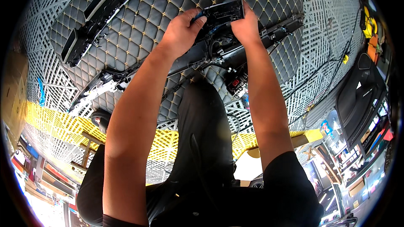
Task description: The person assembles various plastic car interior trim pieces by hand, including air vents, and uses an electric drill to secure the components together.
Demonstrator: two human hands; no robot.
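Observation:
Between my two hands is a black rectangular panel (224, 13), held up above a long dark trim assembly. My left hand (184, 29) grips its left end, thumb on the near face. Around the right end, my right hand (245, 23) is closed, with some fingers hidden behind the panel. Below them the long black trim piece (185, 62) with clips and brackets runs slantwise across a quilted black mat (155, 0). A small black part with a red piece (236, 83) sits beside my right forearm.
Another black trim strip with two oval vents (94, 21) lies at the upper left of the mat. Grey and yellow grid flooring (164, 143) surrounds it. Black cables (324, 65) trail on the right, near a large dark door panel (360, 101). A cardboard box (14, 92) stands at far left.

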